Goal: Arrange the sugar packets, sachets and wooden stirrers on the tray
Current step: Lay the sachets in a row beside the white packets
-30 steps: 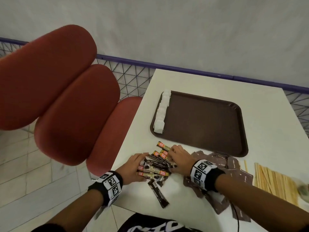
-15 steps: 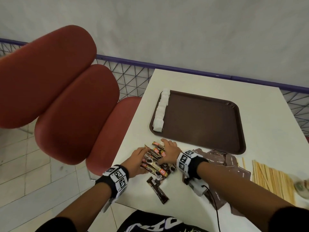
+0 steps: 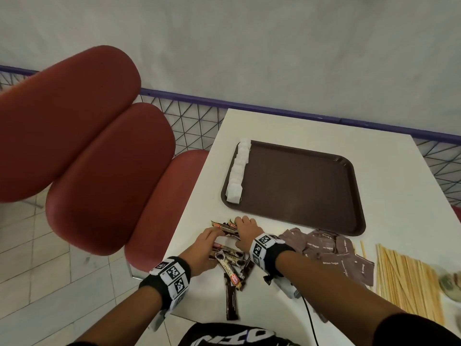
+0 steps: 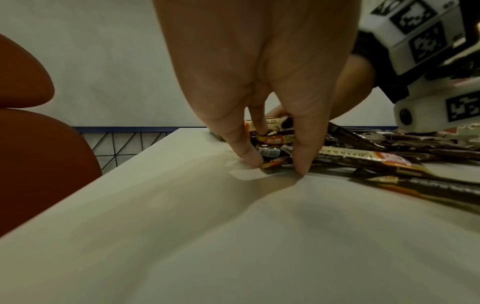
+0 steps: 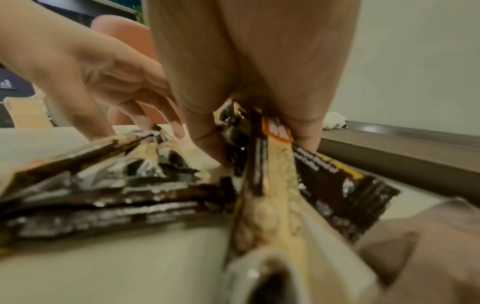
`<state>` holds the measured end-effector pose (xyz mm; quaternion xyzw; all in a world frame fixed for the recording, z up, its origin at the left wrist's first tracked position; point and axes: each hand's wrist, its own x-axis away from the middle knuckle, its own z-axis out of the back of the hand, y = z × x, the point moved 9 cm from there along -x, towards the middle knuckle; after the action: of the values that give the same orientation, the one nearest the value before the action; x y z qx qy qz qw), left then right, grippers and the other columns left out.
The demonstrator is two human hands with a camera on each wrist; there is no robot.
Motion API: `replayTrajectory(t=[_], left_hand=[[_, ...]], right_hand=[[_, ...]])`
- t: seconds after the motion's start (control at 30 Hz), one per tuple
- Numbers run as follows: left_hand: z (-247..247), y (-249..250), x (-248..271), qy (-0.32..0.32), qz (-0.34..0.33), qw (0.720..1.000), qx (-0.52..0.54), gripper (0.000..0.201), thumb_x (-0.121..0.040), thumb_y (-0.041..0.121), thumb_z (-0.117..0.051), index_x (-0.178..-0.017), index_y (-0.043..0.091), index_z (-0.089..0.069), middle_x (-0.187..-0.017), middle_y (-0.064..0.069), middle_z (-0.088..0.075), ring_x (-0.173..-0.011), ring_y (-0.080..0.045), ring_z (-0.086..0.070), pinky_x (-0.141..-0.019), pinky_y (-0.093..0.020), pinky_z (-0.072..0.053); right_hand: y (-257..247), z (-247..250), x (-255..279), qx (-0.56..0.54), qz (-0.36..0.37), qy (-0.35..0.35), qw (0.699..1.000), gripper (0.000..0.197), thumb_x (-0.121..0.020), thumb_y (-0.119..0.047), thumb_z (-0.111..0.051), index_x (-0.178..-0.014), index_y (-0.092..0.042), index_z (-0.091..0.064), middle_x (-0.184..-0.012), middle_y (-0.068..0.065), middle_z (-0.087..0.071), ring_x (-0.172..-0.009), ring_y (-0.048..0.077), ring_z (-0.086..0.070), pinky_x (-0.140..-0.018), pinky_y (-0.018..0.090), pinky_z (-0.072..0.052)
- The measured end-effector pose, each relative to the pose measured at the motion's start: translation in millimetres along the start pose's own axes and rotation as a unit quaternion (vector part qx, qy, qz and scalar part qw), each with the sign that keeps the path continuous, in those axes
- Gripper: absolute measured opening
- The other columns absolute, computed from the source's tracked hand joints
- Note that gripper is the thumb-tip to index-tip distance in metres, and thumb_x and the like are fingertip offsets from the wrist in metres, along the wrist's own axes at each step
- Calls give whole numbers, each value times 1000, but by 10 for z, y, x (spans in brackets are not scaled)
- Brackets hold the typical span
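A brown tray [image 3: 299,186] lies on the white table [image 3: 389,186], with a row of white sugar packets [image 3: 238,171] along its left edge. In front of it is a pile of brown-and-gold stick sachets [image 3: 230,264] [image 4: 363,158]. My right hand [image 3: 243,227] [image 5: 259,144] pinches a bunch of these sachets [image 5: 275,164] between thumb and fingers at the far end of the pile. My left hand [image 3: 207,242] [image 4: 276,166] has straight fingers touching the table and the sachets' left ends. Brown sugar packets [image 3: 331,253] and wooden stirrers [image 3: 406,278] lie to the right.
A red padded chair [image 3: 99,158] stands close against the table's left side. A purple-railed wire fence [image 3: 199,121] runs behind the table. A white dish [image 3: 451,283] sits at the right edge, beyond the stirrers. The table's near edge is just below the sachets.
Both hands have slid a little left and toward the tray along the pile. The right hand has gathered some sachets away from the rest, leaving a gap of bare table.
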<state>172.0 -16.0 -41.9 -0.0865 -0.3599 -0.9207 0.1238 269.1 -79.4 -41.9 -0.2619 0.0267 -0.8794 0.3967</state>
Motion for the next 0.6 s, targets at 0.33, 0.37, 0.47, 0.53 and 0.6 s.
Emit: replayTrajectory(t=[0.33, 0.37, 0.47, 0.53, 0.6], left_hand=[[307, -1, 49, 36, -58, 995, 73, 49, -83, 7, -53, -118, 41, -48, -130, 20, -40, -118, 4, -43, -89, -8, -40], [396, -3, 33, 64, -62, 993, 78, 46, -84, 9, -49, -113, 44, -49, -127, 20, -44, -115, 4, -46, -88, -11, -42], [681, 56, -86, 158, -59, 979, 112, 31, -95, 17, -45, -112, 43, -49, -119, 14, -54, -107, 7, -49, -82, -6, -40], [787, 223, -225, 180, -63, 972, 138, 31, -98, 26, -44, -127, 38, -44, -126, 13, -50, -112, 10, -46, -84, 0, -36], [805, 492, -376, 167, -89, 971, 148, 42, -98, 33, -39, -139, 35, -35, -135, 19, -40, -120, 13, -39, -90, 1, -33]], right_hand=[[308, 269, -23, -236, -4, 15, 972, 44, -84, -7, -55, -124, -2, -37, -121, 20, -50, -107, 32, -54, -83, 34, -46], [336, 327, 1, -271, -2, 25, 962, 42, -84, -5, -55, -122, -1, -38, -116, 19, -53, -98, 29, -56, -77, 34, -47], [367, 460, 86, -353, 18, 38, 935, 43, -84, -1, -53, -123, -5, -37, -99, 11, -53, -77, 19, -53, -62, 28, -44], [377, 506, 121, -383, 29, 45, 922, 42, -84, 0, -53, -121, -9, -37, -91, 3, -53, -69, 12, -51, -57, 20, -42], [358, 530, 137, -406, 41, 55, 911, 40, -83, 2, -54, -117, -12, -38, -86, -4, -51, -72, 11, -52, -60, 19, -44]])
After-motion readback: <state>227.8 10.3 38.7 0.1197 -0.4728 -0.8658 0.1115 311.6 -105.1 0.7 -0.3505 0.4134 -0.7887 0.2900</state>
